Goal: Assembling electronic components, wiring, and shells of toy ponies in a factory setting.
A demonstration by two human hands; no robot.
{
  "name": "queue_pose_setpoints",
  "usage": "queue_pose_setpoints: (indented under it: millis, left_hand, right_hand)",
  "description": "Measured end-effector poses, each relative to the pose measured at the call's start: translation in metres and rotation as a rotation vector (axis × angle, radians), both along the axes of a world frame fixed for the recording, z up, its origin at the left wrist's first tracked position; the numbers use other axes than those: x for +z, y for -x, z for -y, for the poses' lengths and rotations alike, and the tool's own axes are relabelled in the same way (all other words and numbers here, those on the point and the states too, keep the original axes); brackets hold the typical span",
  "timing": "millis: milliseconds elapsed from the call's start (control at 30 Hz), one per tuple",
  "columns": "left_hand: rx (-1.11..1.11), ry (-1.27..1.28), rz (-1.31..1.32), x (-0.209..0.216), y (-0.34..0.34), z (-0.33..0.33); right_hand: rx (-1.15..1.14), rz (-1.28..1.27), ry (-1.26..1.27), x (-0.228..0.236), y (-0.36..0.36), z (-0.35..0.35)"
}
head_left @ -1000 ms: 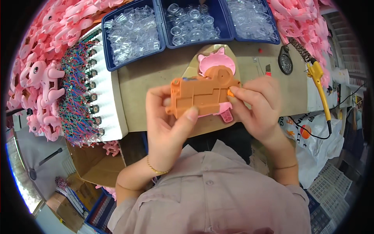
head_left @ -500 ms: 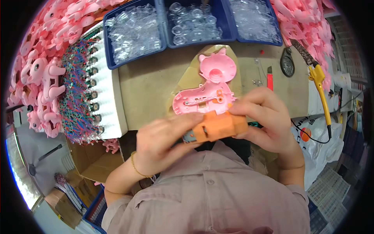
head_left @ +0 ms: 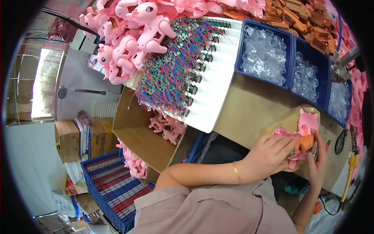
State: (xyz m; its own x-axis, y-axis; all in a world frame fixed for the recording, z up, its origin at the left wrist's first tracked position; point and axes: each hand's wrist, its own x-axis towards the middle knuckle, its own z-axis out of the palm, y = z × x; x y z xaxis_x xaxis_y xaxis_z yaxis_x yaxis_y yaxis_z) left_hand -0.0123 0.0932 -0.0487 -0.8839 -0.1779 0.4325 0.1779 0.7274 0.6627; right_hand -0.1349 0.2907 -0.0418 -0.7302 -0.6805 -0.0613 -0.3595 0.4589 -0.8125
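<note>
An orange plastic box [head_left: 305, 143] lies between my two hands, low over a pink animal-shaped toy shell [head_left: 307, 120]. My left hand [head_left: 271, 153] is bent over the box's left side with its fingertips on it, covering part of the shell. On the other side, my right hand [head_left: 317, 162] grips the box between thumb and fingers. The shell's round, eared head end shows beyond the box, and a pink piece sticks out on the near side. Whether the box touches the shell's inside cannot be made out.
Blue bins [head_left: 290, 84] of clear plastic parts stand beyond the table mat. To the left, wired circuit boards [head_left: 171, 66] lie on white foam [head_left: 212, 93]. Pink toy bodies [head_left: 150, 29] are piled behind. A cardboard box [head_left: 140, 132] and a blue crate [head_left: 113, 187] sit below.
The view has swung left, so the work now appears at the lower right. My hands have brought the orange box down over the pink shell.
</note>
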Motion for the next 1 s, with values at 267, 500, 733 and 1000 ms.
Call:
queue_pose_setpoints:
  millis: [267,500,733,1000]
  left_hand:
    - [0.536,0.186,0.139,0.028,0.022,0.207]
    - [0.607,0.657,0.307,0.006,0.041,0.297]
    - [0.403,-0.066,0.242,0.046,0.027,0.265]
    - [0.039,-1.258,-0.033,0.094,-0.009,0.163]
  right_hand:
    - [-0.175,-0.153,0.161,0.000,-0.018,0.021]
    - [-0.232,-0.092,0.164,0.009,-0.021,0.021]
    - [-0.370,-0.098,0.234,0.018,-0.028,0.001]
    - [0.103,0.115,0.332,0.070,-0.049,0.062]
